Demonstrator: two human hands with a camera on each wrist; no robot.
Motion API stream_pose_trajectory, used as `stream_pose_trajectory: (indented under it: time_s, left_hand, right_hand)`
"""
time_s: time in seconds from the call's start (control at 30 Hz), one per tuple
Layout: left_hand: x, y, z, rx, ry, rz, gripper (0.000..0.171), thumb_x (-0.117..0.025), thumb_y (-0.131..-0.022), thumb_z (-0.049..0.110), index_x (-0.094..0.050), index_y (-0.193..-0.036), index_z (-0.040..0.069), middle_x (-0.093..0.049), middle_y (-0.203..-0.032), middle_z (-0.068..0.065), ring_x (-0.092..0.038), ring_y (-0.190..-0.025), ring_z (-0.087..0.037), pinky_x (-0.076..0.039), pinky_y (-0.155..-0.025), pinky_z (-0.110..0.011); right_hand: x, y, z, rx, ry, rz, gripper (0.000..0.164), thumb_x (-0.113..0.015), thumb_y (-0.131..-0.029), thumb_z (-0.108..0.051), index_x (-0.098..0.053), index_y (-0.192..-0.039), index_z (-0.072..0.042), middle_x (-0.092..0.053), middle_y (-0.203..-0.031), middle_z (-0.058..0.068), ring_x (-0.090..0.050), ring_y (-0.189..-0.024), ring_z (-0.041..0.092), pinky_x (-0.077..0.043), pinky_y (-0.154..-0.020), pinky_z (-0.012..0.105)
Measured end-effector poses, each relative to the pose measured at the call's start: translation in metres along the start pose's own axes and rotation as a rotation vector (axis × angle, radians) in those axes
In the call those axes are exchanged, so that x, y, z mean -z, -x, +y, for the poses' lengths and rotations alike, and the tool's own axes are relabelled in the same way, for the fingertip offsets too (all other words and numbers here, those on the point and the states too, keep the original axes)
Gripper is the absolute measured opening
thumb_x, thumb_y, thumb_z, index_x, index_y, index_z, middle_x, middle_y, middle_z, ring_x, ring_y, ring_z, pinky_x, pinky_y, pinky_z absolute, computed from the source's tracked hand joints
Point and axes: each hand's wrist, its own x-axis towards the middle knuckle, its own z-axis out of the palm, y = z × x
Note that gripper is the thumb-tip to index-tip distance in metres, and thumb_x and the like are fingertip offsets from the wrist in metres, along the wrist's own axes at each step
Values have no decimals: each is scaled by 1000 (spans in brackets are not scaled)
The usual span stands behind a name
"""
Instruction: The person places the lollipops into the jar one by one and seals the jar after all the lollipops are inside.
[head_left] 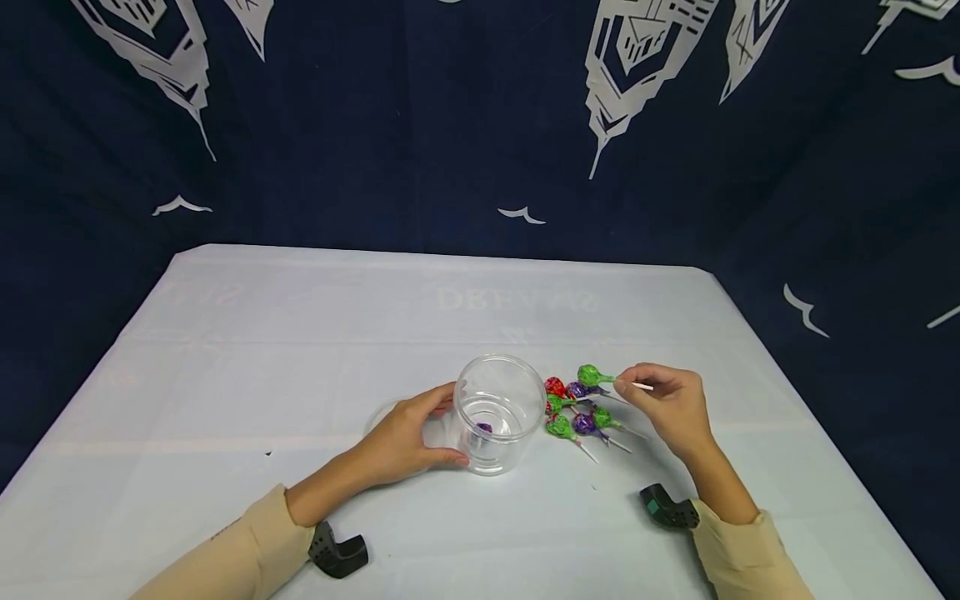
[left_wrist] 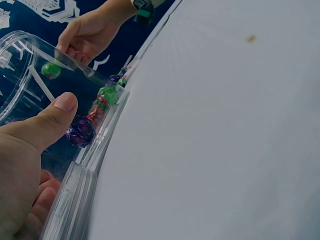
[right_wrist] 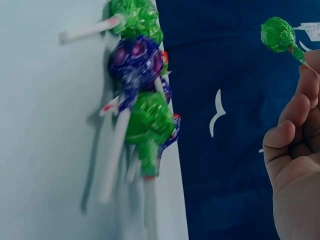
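Lollipops [head_left: 584,423] with round heads, crinkled glossy wrappers in green, purple and red, and straight white sticks lie heaped on the surface [head_left: 262,375], just right of a clear jar [head_left: 498,454]. The jar is cylindrical, smooth-walled and open at its round mouth; at its bottom rests one purple lollipop [left_wrist: 81,132], its stick leaning up the wall.

The hands are well apart. The left hand [head_left: 408,437] is clasped round the jar's side, thumb against the wall. The right hand [head_left: 667,404] pinches the stick of a green lollipop [head_left: 590,375], raised clear of the heap. A flat, clear round piece [head_left: 377,414] lies on the surface, partly hidden behind the left hand.

White, lightly creased cloth covers the surface, with faint reversed lettering [head_left: 517,300] toward the far edge. Beyond hangs a navy curtain [head_left: 397,125] printed with white feather and bird shapes. Tan sleeves [head_left: 247,542] cover both forearms.
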Motion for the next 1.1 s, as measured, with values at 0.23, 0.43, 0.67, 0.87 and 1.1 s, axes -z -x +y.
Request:
stream_pose_trajectory:
  time_s: [0.23,0.43,0.67,0.87,1.1]
  left_hand:
    - [0,0,-1,-4,-8,2,92,-91,-70,26,-43,-145,4,-63,-131,-8,-60,-118,-23,-49,-101,-38]
    - [0,-1,0,-27,-13,4,91,-91,-70,25,-44,-144,2,-61,-133,-9,-60,-119,-24,-49,-101,-38]
    - [0,-1,1,-36,-14,8,91,-91,-70,25,-44,-144,1,-60,-133,-9,-60,-117,-24,-50,-100,-37]
    - [0,0,0,-21,-10,6,91,-92,-70,26,-44,-144,3,-61,-132,-8,-59,-119,-23,-49,-101,-36]
    - [1,0,0,-33,-8,7,91,-91,-70,26,-44,-144,2,-60,-134,-9,-60,-118,-24,-50,-100,-37]
  right_hand:
    - [-5,-8,-11,48,-54,-15,10,-68,-80,20,-69,-80,10,-69,-78,-4,-63,-72,7,-55,-62,16]
    - [-10,-15,-18,138,-217,-56,14,-68,-80,19,-72,-79,5,-70,-80,3,-63,-73,10,-56,-64,17]
    - [-16,-20,-24,194,-286,-102,12,-69,-83,15,-72,-79,4,-70,-79,8,-64,-74,11,-57,-62,18]
    - [-20,-24,-31,213,-317,-145,17,-64,-81,22,-71,-81,7,-70,-80,3,-62,-74,11,-58,-63,18]
    - [-29,-29,-39,228,-331,-182,18,-63,-80,23,-71,-81,7,-69,-79,2,-60,-71,11,-58,-61,19]
